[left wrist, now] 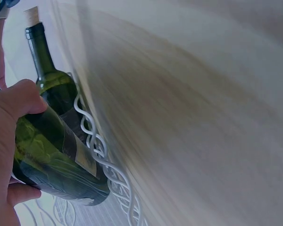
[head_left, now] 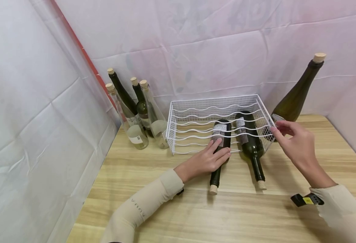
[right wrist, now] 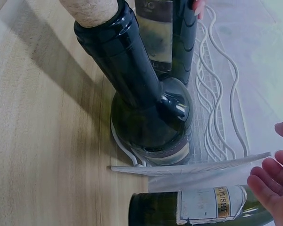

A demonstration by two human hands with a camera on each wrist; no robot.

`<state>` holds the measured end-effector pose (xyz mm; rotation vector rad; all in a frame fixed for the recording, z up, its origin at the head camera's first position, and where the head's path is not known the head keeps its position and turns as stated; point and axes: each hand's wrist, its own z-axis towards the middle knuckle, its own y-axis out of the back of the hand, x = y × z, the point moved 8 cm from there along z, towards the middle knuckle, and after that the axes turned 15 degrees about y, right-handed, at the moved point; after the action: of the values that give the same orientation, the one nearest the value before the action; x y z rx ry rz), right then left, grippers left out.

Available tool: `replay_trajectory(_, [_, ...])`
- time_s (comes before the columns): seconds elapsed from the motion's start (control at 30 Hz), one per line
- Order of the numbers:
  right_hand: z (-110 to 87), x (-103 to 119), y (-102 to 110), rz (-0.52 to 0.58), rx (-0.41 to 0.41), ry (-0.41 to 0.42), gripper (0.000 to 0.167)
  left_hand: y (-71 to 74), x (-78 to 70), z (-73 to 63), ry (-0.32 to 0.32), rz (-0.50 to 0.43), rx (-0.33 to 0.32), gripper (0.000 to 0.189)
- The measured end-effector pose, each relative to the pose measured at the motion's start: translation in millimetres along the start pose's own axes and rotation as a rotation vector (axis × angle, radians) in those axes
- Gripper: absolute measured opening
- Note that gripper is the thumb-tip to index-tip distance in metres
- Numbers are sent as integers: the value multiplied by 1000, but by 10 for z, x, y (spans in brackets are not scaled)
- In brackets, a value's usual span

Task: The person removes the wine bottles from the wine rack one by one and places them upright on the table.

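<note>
A white wire rack [head_left: 171, 130] with wavy bars stands on the wooden table. My left hand [head_left: 206, 160] grips a dark green wine bottle [head_left: 215, 177] that lies in the rack, its corked neck pointing towards me. In the left wrist view, thumb and fingers curl round this bottle [left wrist: 61, 146]. To its right, a second dark wine bottle [head_left: 254, 150] lies across the bars, cork also facing me. My right hand [head_left: 298, 141] is by the rack's right end with fingers loosely bent; in the right wrist view they hold nothing.
Just right of the rack, a tall green corked bottle [head_left: 296, 94] stands upright, close to my right hand. Left of the rack stand several corked bottles, among them a clear one [head_left: 156, 118] and a dark one [head_left: 123, 92]. White cloth walls [head_left: 211, 50] border the table [head_left: 196, 216].
</note>
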<state>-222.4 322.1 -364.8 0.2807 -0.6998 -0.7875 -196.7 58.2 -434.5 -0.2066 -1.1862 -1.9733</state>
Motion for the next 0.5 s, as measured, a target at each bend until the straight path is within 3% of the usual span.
replay_trajectory(0.27, [22,162,-9,-57,-33,159,31,121,57,-73,31,-104,-11,38])
replay_trajectory(0.5, [23,230,-23,-51,-49,187,32,191,120,-137,63,-231,-41,38])
